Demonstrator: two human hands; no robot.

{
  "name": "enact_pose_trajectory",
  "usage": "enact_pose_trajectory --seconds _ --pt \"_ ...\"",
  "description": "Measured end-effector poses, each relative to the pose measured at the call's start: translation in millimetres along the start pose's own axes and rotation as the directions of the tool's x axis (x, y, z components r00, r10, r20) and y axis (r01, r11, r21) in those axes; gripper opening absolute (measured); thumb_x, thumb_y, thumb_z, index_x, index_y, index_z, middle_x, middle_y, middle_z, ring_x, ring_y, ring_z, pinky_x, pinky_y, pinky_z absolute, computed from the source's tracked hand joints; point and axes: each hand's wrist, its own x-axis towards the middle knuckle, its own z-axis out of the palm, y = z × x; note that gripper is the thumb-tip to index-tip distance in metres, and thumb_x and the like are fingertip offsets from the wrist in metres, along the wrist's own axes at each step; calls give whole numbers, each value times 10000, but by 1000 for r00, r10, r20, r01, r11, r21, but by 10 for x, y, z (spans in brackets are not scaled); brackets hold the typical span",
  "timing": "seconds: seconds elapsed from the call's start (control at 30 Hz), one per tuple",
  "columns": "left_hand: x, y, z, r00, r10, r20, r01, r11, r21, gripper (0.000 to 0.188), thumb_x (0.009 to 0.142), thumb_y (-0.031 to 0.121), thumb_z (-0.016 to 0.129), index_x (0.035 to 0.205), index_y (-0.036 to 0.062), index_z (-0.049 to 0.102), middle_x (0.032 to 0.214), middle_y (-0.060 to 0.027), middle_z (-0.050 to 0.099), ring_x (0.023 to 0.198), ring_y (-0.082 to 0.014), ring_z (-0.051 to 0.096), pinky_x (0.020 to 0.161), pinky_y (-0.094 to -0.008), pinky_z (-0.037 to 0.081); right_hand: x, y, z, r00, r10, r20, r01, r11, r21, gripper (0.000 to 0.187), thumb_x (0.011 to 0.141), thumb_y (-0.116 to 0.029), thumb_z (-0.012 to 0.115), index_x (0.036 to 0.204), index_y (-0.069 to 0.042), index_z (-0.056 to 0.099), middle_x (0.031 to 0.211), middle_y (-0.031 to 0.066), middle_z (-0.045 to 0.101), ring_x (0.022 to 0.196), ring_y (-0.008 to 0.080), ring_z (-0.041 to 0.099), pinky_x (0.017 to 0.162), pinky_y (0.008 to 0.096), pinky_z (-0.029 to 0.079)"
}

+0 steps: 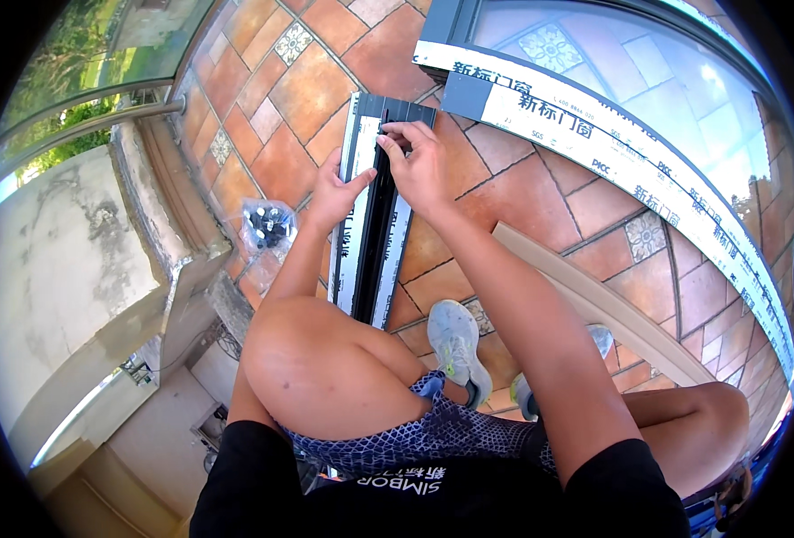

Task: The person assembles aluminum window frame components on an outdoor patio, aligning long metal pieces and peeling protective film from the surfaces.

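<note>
A long dark aluminium frame profile (397,269), partly covered in white printed film, lies lengthwise on the tiles in front of my legs. A deep black groove runs down its middle. My left hand (332,195) is closed on the profile's left side, its thumb resting on top beside the groove. Over the groove, near the far end, the thumb and fingers of my right hand (417,163) are pinched together. A small dark piece seems to be at those fingertips, but I cannot make out what it is.
A clear plastic bag (270,226) of small black and white parts lies left of the profile. At the right is a large glazed frame (576,117) with film-covered edges. A long cardboard-coloured strip (585,287) crosses the tiled floor. A low wall (65,206) stands at the left.
</note>
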Motion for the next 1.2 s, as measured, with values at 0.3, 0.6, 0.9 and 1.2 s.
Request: enact_pose_trajectory --seconds 0.3,0.6,0.9,1.2 --pt "-40 -12 -28 1000 13 -8 -13 999 34 405 914 43 779 1269 20 587 1078 -35 699 933 -93 662 814 -257 556 80 -80 471 979 159 -130 -139 979 148 135 864 -97 799 954 0 773 845 118 749 714 216 721 687 342 563" --pt "-84 90 50 999 -10 -39 10 1000 16 368 885 60 811 1195 25 616 968 -3 693 833 -70 631 740 -247 535 195 -65 462 924 383 -15 -334 824 457 129 872 -68 791 935 41 760 756 97 760 594 118 691 573 272 544" --pt "-93 85 97 997 59 -58 -52 993 109 363 894 48 802 1201 46 609 978 5 693 828 -54 633 708 -226 527 242 -136 446 891 455 -4 -392 772 500 108 842 -39 779 909 39 749 749 75 739 610 108 674 549 265 549" --pt "-86 44 41 991 97 -89 -82 984 157 363 886 51 798 1195 48 608 962 4 679 820 -58 616 703 -234 518 185 -172 464 905 423 43 -379 756 534 195 943 -106 737 1051 37 660 786 80 713 648 118 670 578 261 578"
